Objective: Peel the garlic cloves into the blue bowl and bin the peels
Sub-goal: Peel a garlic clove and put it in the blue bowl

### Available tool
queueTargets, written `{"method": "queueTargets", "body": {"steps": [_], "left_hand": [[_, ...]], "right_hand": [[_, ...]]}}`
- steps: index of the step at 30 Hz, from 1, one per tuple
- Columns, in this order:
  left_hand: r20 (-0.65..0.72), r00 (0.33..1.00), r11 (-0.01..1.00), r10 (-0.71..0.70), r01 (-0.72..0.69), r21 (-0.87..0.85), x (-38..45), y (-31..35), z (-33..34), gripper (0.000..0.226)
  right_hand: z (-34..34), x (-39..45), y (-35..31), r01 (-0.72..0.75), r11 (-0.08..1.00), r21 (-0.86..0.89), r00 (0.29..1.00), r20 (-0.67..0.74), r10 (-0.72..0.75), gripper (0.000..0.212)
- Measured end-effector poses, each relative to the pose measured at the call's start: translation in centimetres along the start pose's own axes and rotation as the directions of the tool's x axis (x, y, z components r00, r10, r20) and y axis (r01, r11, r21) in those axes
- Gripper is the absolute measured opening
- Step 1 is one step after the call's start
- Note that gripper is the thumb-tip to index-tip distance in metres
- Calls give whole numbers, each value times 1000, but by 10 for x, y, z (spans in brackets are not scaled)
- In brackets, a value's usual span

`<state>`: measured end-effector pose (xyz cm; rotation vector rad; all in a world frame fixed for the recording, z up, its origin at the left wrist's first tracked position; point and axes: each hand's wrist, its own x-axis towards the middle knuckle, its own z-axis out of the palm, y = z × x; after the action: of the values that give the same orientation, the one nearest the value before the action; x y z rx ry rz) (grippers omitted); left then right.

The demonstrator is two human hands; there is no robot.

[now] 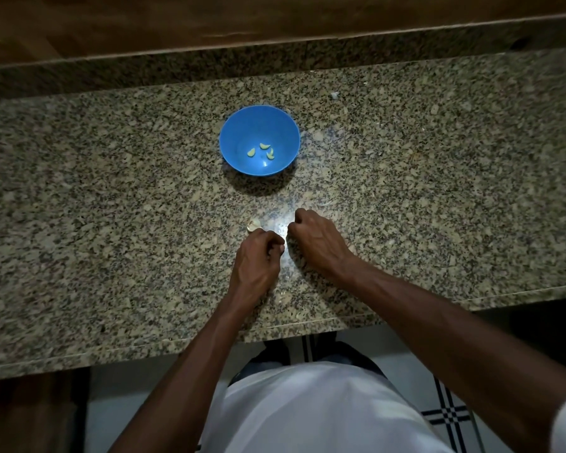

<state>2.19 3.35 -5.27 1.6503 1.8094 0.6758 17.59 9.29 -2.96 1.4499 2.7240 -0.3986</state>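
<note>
Presently, head view: left hand (258, 253) curled, fingertips pinched together, on what I cannot tell; right hand (317, 238) fisted just beside it, contents hidden. Unpeeled garlic clove (254, 225) lies touching the left knuckles; blue bowl (232, 138) beyond both hands holds three peeled cloves (264, 146). Judged mid-peeling; next move calls for picking up that clove.

Speckled brown-and-beige granite desk (438, 178) under dim light, one bright glare patch near its middle; dark wooden panelling (144, 21) behind, pale tiled floor (415, 380) with black striped lines below.
</note>
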Motion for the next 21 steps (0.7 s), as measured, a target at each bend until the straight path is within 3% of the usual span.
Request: {"method": "queueTargets", "body": {"steps": [11,21], "left_hand": [[21,999,999,-47,47,-10,2,0,1,12],[-9,991,987,-134,133,-91,-3,10,-5,14]], "right_hand": [[-6,-2,-4,59,992,-114,996,67,-52,18],[-20,8,-9,-94,995,21,995,34,94,10]]}}
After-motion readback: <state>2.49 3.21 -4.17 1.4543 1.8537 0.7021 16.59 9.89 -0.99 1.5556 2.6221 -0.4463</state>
